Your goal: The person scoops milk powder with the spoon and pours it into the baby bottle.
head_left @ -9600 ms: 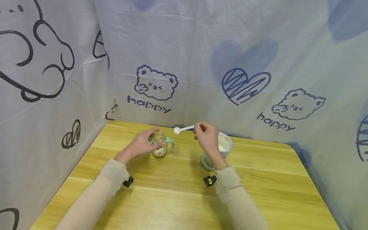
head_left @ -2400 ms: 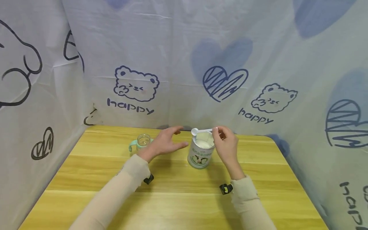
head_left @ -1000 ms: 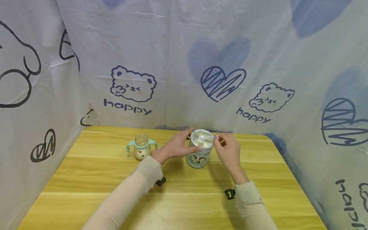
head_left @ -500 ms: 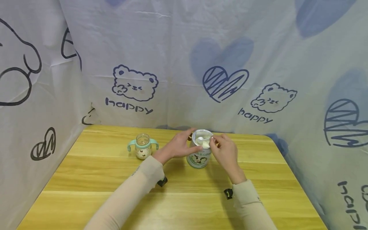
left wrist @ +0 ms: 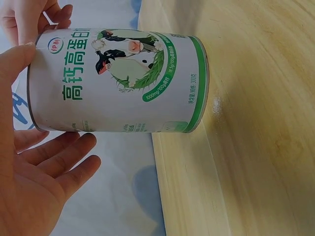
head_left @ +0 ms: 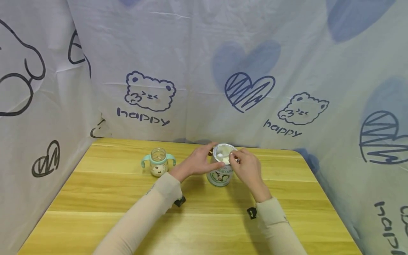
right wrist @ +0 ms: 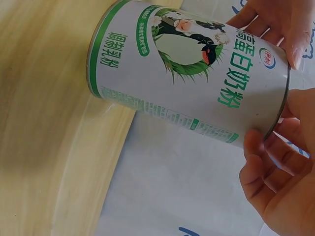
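Note:
A milk powder can (head_left: 220, 177), white and green with a cow picture, stands uncovered on the table, pale powder inside. My left hand (head_left: 199, 161) holds it near the rim, thumb at the front and fingers round the far side. My right hand (head_left: 250, 170) pinches the handle of a white scoop (head_left: 220, 155), whose bowl is down inside the can's mouth. Both wrist views show the can's printed side; the scoop is hidden there. Left of the can stands a lidless baby bottle (head_left: 158, 166) with two mint-green handles and pale contents low inside.
The wooden table (head_left: 204, 226) ends at a hanging white cloth (head_left: 197, 124) printed with bears and hearts. Cloth also hangs on both sides. A small patch of white powder (left wrist: 217, 107) lies on the wood near the can's base.
Earlier the right hand held a full scoop near the bottle, with the left hand at the bottle. Since then the left hand has taken the can, and the scoop has gone into it, shifting slightly left.

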Action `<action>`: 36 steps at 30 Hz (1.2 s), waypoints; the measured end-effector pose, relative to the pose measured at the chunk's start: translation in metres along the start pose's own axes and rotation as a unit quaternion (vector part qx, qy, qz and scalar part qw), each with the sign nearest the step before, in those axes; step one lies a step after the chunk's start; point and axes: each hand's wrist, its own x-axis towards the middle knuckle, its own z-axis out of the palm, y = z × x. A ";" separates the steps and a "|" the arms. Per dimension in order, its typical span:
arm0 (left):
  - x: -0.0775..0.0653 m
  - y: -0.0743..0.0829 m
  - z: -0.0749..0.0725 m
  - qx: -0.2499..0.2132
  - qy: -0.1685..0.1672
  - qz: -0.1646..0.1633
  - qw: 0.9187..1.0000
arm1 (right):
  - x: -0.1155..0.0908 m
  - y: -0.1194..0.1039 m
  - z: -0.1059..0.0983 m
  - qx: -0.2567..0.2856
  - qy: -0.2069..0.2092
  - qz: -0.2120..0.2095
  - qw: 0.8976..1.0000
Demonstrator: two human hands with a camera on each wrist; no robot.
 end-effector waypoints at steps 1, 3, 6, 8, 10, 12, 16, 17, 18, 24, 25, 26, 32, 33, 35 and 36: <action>0.000 0.000 0.000 -0.001 -0.001 0.000 1.000 | 0.000 0.000 0.000 0.000 -0.003 0.001 1.000; 0.000 0.000 0.000 -0.002 -0.002 0.000 1.000 | 0.000 -0.001 -0.001 -0.002 -0.009 0.003 1.000; 0.001 0.000 -0.001 0.004 -0.004 -0.001 1.000 | 0.001 -0.001 -0.002 -0.005 -0.022 0.010 1.000; 0.001 0.001 -0.001 0.007 -0.004 -0.001 1.000 | 0.002 -0.002 -0.002 -0.005 -0.031 0.014 0.999; 0.002 0.001 -0.002 0.009 -0.005 -0.001 1.000 | 0.002 -0.002 -0.003 -0.002 -0.041 0.017 0.999; 0.002 0.002 -0.002 0.009 -0.006 -0.002 1.000 | 0.002 -0.003 -0.004 0.005 -0.049 0.017 0.999; 0.003 0.001 -0.002 0.009 -0.007 -0.003 1.000 | 0.003 -0.004 -0.006 0.022 -0.064 0.012 0.998; 0.003 0.001 -0.002 0.008 -0.008 -0.003 1.000 | 0.003 -0.003 -0.006 0.026 -0.069 0.010 0.997; 0.003 0.001 -0.002 0.008 -0.008 -0.002 1.000 | 0.003 -0.004 -0.007 0.030 -0.074 0.008 0.997; 0.004 0.001 -0.002 0.008 -0.011 -0.002 1.000 | 0.004 -0.004 -0.010 0.048 -0.106 0.019 0.993; 0.004 0.002 -0.003 0.007 -0.012 -0.004 1.000 | 0.004 -0.004 -0.010 0.051 -0.111 0.023 0.992; 0.004 0.002 -0.003 0.006 -0.013 -0.005 1.000 | 0.004 -0.004 -0.011 0.053 -0.115 0.027 0.992; 0.004 0.002 -0.002 0.006 -0.014 -0.011 1.000 | 0.004 -0.005 -0.011 0.080 -0.129 0.048 0.987; 0.004 0.002 -0.002 0.006 -0.014 -0.012 1.000 | 0.004 -0.004 -0.011 0.087 -0.130 0.052 0.986; 0.004 0.002 -0.002 0.006 -0.014 -0.011 1.000 | 0.003 -0.003 -0.010 0.103 -0.130 0.060 0.984; 0.004 0.002 -0.002 0.006 -0.014 -0.011 1.000 | 0.003 -0.003 -0.010 0.112 -0.130 0.065 0.983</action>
